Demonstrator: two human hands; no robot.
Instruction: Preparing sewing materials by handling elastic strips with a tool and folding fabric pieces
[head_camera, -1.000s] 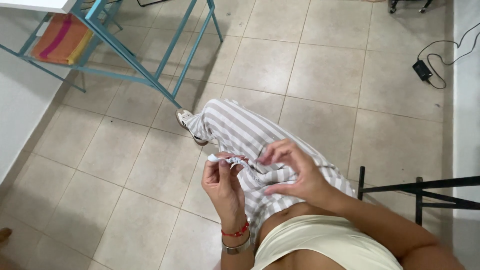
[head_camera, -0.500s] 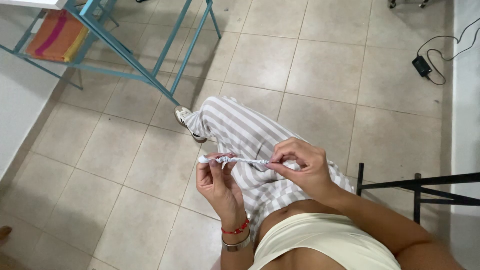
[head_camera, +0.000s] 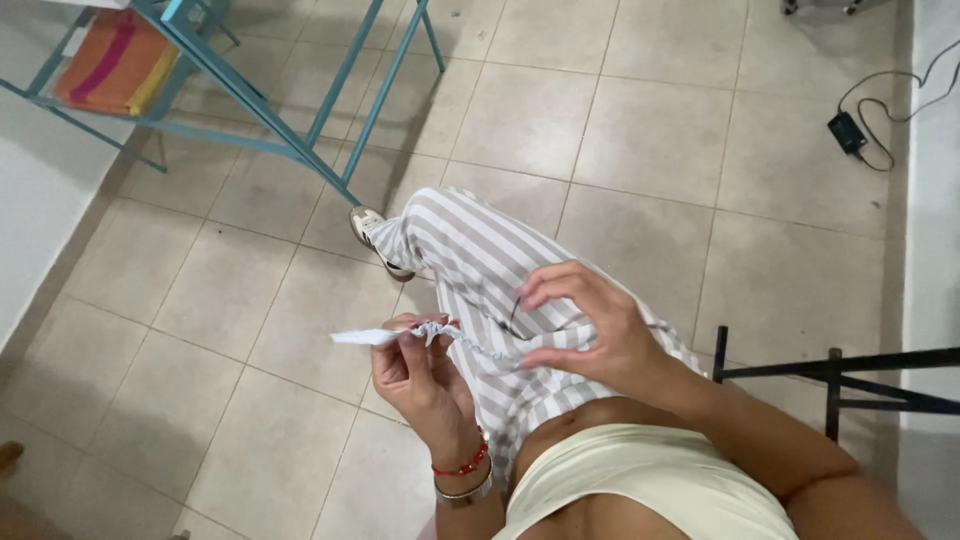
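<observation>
Tiled floor (head_camera: 650, 130) fills most of the view, pale square tiles. Blue metal rack (head_camera: 330, 110) top left, legs splayed, with a folded orange and pink striped cloth (head_camera: 115, 65) on its low shelf. Black charger and cable (head_camera: 850, 130) lie on the floor top right, well apart from everything. Black metal frame (head_camera: 840, 375) at right, just beside the right forearm. Person is seated, grey and white striped trousers (head_camera: 470, 260) running up-frame to a pale shoe (head_camera: 372, 235) near the rack's foot. Pale cropped top at the bottom edge. Left wrist carries a red bead bracelet (head_camera: 462, 466) and a metal bangle (head_camera: 462, 491). Left hand (head_camera: 425, 375) is raised over the lap, thumb and fingertips pinching a small white strip of paper or fabric (head_camera: 385, 336), bunched at the pinch. Strip's long axis runs roughly left-right: free flat end sticks out to the left of the left hand, a thin crumpled tail trails right toward the other hand. Right hand (head_camera: 590, 330) sits just right of it, fingers curled in a loose claw, thumb and forefinger close together; something thin and dark sits at the fingertips, too small to identify, and I can't tell if the tail reaches it. Left hand has the strip.
</observation>
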